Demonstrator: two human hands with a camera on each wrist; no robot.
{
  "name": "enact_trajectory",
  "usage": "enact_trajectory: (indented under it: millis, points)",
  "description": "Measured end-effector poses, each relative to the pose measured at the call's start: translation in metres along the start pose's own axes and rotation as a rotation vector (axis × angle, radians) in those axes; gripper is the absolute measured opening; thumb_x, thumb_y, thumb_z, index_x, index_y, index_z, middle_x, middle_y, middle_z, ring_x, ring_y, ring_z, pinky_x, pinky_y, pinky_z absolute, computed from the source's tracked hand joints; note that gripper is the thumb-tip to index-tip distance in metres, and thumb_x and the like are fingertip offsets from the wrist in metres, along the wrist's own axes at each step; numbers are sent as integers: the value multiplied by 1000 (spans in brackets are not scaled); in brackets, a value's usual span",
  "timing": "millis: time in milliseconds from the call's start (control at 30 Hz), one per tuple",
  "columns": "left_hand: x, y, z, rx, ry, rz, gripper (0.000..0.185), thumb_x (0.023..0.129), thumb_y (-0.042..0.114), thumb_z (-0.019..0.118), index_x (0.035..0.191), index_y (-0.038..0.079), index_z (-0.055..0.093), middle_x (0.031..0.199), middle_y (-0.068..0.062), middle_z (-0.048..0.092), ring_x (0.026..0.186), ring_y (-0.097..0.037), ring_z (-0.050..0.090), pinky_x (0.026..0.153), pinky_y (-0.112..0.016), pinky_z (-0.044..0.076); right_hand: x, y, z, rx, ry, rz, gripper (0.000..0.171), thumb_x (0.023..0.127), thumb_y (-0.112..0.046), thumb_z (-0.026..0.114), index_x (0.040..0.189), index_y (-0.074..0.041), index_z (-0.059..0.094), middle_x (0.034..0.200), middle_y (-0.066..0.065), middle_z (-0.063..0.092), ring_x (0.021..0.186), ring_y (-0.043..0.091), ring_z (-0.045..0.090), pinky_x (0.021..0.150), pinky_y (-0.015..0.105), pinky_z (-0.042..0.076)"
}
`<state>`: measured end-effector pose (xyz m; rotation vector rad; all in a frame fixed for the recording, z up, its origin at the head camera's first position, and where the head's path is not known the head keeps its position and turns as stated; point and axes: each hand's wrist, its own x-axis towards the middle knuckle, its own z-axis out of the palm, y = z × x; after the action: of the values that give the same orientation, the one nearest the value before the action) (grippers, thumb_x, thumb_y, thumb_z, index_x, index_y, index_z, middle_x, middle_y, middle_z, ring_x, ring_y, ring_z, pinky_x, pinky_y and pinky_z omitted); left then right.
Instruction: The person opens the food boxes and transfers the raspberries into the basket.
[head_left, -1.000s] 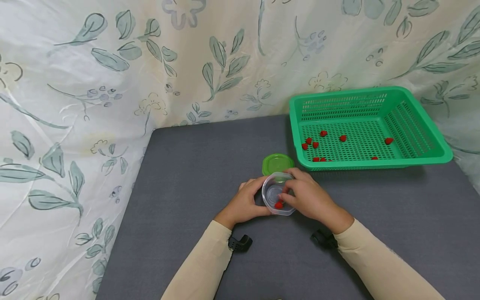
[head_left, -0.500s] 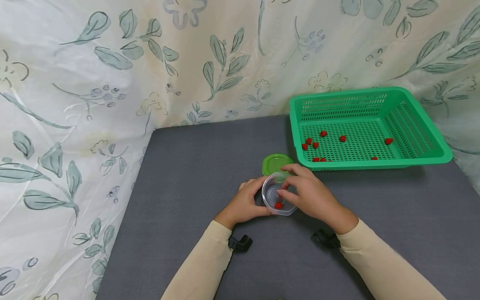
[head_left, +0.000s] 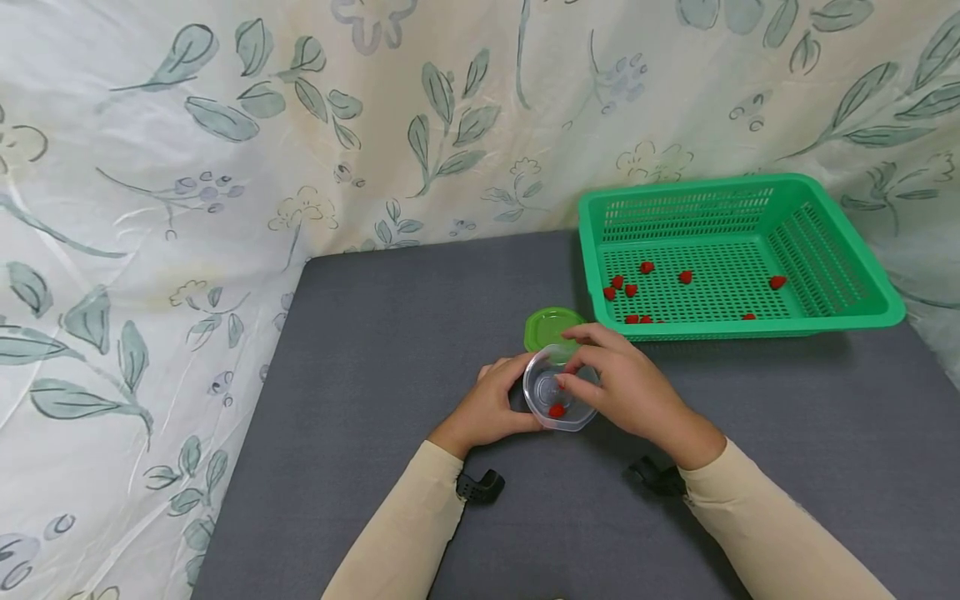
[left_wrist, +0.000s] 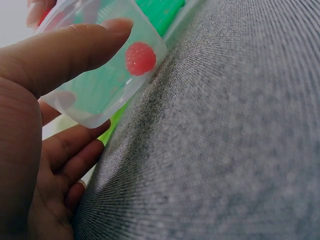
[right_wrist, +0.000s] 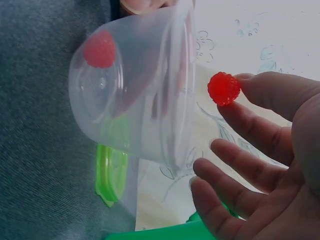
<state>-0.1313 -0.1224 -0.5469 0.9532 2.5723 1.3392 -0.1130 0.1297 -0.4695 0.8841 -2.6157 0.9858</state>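
My left hand point(head_left: 491, 404) grips a clear plastic tub point(head_left: 531, 402) from its left side, thumb at the near wall and fingers round the far side. A red raspberry point(left_wrist: 140, 58) lies on the bottom of the tub. Over the tub's mouth, my right hand point(head_left: 633, 383) pinches a second raspberry point(right_wrist: 223, 89) between thumb and index fingertip. In the right wrist view this berry is just outside the rim, and the other fingers are spread loosely. A green lid point(head_left: 546, 328) lies on the table right behind the tub.
A green slotted basket point(head_left: 757, 328) stands at the back right of the grey table point(head_left: 405, 325), with several loose raspberries point(head_left: 686, 277) on its floor. A floral curtain point(head_left: 450, 192) hangs behind the table and along its left side.
My right hand has lifted slightly and its wrist has shifted right, the raspberry still pinched in its fingertips. The left hand and tub have stayed in place.
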Motion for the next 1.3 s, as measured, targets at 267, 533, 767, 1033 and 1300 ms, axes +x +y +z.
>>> enact_trajectory:
  millis: [267, 533, 767, 1033, 1300]
  points:
    - [0, 0, 0, -5, 3, 6, 100, 81, 33, 98, 167, 25, 47, 155, 10, 58, 131, -13, 52, 110, -47, 32, 2, 3, -8, 18, 157, -63, 13, 88, -7, 91, 88, -11, 78, 129, 11, 70, 119, 33, 66, 86, 47, 56]
    - [1, 1, 0, 2, 6, 9, 99, 80, 35, 99, 165, 27, 49, 153, 8, 61, 126, -13, 54, 106, -47, 33, 3, 6, -16, 60, 282, -66, 15, 87, -3, 91, 91, -8, 78, 126, 9, 71, 115, 28, 67, 79, 32, 49]
    - [1, 1, -1, 11, 0, 10, 100, 80, 35, 98, 166, 26, 48, 154, 7, 60, 129, -14, 53, 108, -46, 32, 3, 10, -20, 65, 298, -40, 15, 88, -2, 91, 93, -8, 78, 126, 8, 72, 100, 20, 69, 78, 38, 54]
    - [1, 0, -1, 17, 3, 7, 99, 79, 33, 98, 165, 23, 50, 154, 7, 60, 130, -15, 53, 109, -46, 32, 4, 15, -23, 92, 323, -2, 13, 89, -1, 90, 95, -6, 79, 125, 8, 72, 102, 20, 70, 76, 29, 53]
    - [1, 1, -1, 20, 3, 7, 100, 79, 35, 99, 165, 26, 49, 152, 11, 60, 129, -13, 53, 108, -45, 33, 3, 20, -29, 120, 373, 26, 11, 90, 2, 87, 95, -3, 79, 124, 11, 73, 89, 15, 68, 72, 19, 50]
